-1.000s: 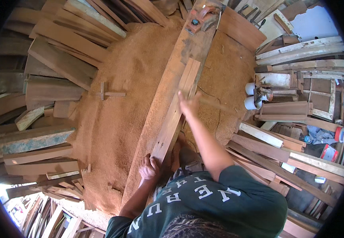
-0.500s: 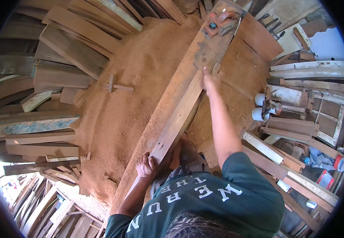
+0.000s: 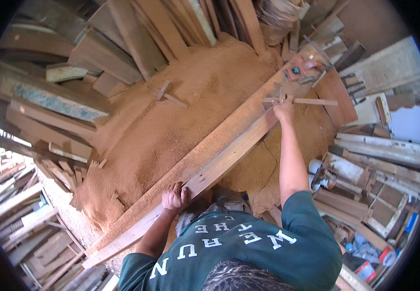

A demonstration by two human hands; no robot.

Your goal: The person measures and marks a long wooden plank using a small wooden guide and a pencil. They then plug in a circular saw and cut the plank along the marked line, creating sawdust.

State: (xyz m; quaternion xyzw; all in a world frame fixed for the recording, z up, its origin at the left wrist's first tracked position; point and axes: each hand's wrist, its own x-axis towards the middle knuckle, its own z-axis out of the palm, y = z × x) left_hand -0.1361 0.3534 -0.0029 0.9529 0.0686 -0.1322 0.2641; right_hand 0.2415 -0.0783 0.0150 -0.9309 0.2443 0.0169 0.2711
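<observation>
A wide bed of sawdust (image 3: 171,126) fills the middle of the view, ringed by stacks of rough timber (image 3: 50,102), and across it runs a long workbench plank (image 3: 190,162) from the lower left edge up toward the upper right. On that bench, along its right-hand edge, lies the wooden board (image 3: 229,155), its long axis following the bench on the same diagonal, near end low and toward the person, far end high and to the right. The board lies between the two hands, so each arm has one end: the left hand (image 3: 173,198) sits at the near end, fingers curled over the board's corner and clenched on it, while the right hand (image 3: 283,109), at the end of a fully stretched arm, rests on the far end; whether its fingers close round the wood or only press down on it cannot be told from here. Just beyond the right hand, toward the bench's far end, a thin wooden strip (image 3: 311,102) lies crosswise, and past it sits a small reddish machine (image 3: 299,68) with a blue knob. Two short offcuts (image 3: 168,94) lie crossed on the sawdust, well apart from both hands.
</observation>
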